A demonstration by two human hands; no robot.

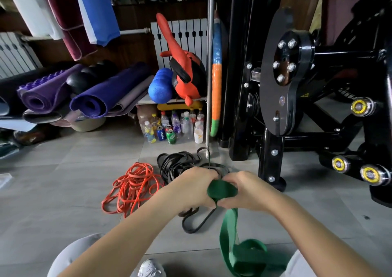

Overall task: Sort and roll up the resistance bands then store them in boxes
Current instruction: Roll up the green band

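1. While they meet mid-frame, we see L hand & R hand fingers curled round the flat green band roll; tail hangs lower right.
2. Open tile floor lower left; black machine frame crowds right edge.
3. Thin orange bands, black bands: tangled loops, center.

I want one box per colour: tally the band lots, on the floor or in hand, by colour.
Green band, held by left hand and right hand: 1
Orange heap: 1
Black heap: 1
Total: 3 lots; bands within heaps cannot be counted.
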